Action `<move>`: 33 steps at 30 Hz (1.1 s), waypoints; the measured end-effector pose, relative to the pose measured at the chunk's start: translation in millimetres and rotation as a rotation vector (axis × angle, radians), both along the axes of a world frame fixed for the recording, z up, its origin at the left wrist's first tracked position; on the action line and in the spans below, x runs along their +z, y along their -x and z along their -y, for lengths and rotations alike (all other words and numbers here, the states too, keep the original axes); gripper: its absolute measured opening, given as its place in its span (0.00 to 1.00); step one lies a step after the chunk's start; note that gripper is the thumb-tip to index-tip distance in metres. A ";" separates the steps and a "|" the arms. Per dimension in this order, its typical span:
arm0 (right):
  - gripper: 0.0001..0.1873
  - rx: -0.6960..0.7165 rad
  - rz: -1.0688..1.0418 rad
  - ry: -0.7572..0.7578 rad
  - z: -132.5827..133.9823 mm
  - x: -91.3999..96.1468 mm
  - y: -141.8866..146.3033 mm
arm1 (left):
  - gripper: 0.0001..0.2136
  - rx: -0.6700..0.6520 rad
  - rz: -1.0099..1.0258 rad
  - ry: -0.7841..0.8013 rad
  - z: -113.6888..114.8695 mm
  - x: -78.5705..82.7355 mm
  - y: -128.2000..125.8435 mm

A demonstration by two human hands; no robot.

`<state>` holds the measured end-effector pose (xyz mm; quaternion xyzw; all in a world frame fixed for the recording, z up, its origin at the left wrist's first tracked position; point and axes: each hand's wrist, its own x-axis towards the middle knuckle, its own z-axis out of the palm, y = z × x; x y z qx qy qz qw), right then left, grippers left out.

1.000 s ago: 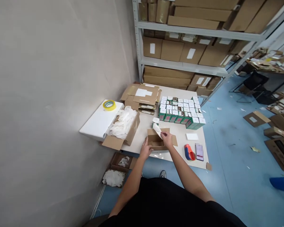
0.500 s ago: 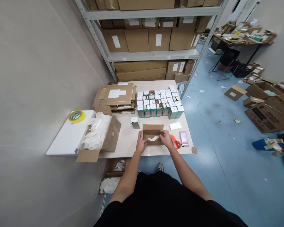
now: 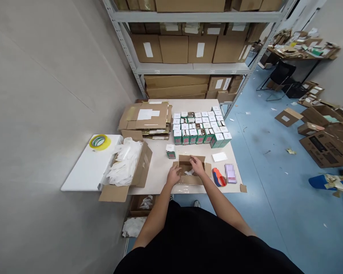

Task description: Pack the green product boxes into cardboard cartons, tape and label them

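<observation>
An open cardboard box [image 3: 191, 180] lies at the table's front edge with its flaps apart and a crumpled white piece [image 3: 189, 172] inside. At the left flap is my left hand [image 3: 173, 176], fingers stretched and holding nothing I can see. My right hand [image 3: 197, 166] reaches over the box, its fingers apart near the far wall. Just behind the box's left corner stands a small white-and-green carton [image 3: 170, 151]. To the right lie an orange-and-blue tape dispenser [image 3: 218, 177] and a white card [image 3: 219, 156].
Rows of white-and-green cartons [image 3: 193, 133] fill the back right of the table. Flattened cardboard [image 3: 143, 116] is stacked at the back left. A carton of white wrapping [image 3: 125, 161] and a yellow tape roll [image 3: 99, 142] are on the left. A loaded shelf [image 3: 188, 68] stands behind.
My right hand has moved from the box's right side to over its inside, toward the far wall. My left hand has loosened at the left side. The side flaps now spread outward.
</observation>
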<state>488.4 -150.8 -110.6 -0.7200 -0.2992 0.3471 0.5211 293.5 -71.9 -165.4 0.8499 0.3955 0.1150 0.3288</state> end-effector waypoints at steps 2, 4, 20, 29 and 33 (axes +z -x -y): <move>0.26 0.023 -0.026 -0.001 -26.9 -0.2 11.2 | 0.19 0.091 0.070 -0.034 -23.6 8.3 4.1; 0.26 0.038 -0.052 0.004 -53.8 -1.7 20.8 | 0.21 0.166 0.141 -0.053 -51.4 17.4 7.0; 0.31 -0.053 -0.292 0.107 -171.6 -33.6 98.8 | 0.33 0.193 0.126 0.248 -175.1 4.5 11.8; 0.29 -0.041 -0.330 0.105 -180.2 -37.0 123.4 | 0.30 0.290 0.075 0.187 -190.9 -6.6 22.0; 0.28 -0.074 -0.268 0.118 -172.9 -36.8 111.7 | 0.28 0.289 0.085 0.180 -198.4 1.1 17.1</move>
